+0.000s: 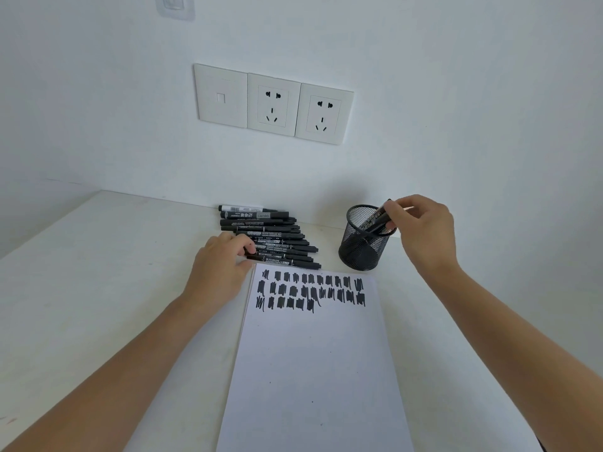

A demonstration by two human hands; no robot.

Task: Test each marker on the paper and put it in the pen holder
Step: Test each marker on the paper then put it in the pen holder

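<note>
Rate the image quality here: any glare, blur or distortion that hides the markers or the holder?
Head view: even, soft light, no glare; wide-angle bend skews the sockets; the marker in the right hand is slightly soft, its print unreadable; holder and paper are sharp, shadows faint.

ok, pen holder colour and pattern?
Black wire mesh pen holder, seen in the head view, the only one.

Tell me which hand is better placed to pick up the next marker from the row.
Left. The left hand already rests at the near end of the row of markers, fingertips touching one. The right hand is occupied, lowering a marker into the pen holder.
</note>
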